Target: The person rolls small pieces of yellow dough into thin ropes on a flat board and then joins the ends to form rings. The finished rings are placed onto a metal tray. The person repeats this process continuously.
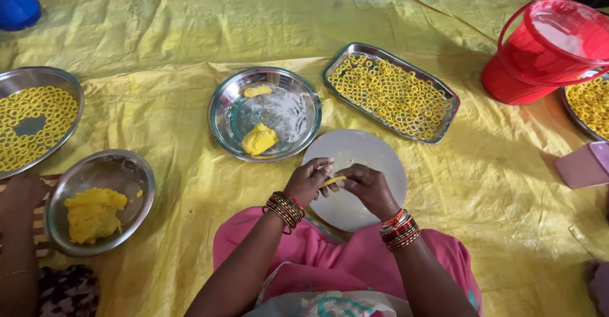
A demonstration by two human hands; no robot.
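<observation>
Her left hand (309, 180) and right hand (370, 187) both pinch 1 thin yellow dough strip (332, 180) above a round grey plate (374, 155).

A crinkled yellow plastic sheet (190, 38) is covering the ground across the whole frame. A round grey board (374, 158) is lying on it at centre. Just above it to the left, a round steel plate (223, 123) is sitting; a rectangular steel tray (334, 68) is resting at upper centre-right. A steel bowl (143, 171) is sitting at lower left, a large steel plate (38, 76) at the left edge. A red bucket (514, 82) is standing at upper right.
</observation>
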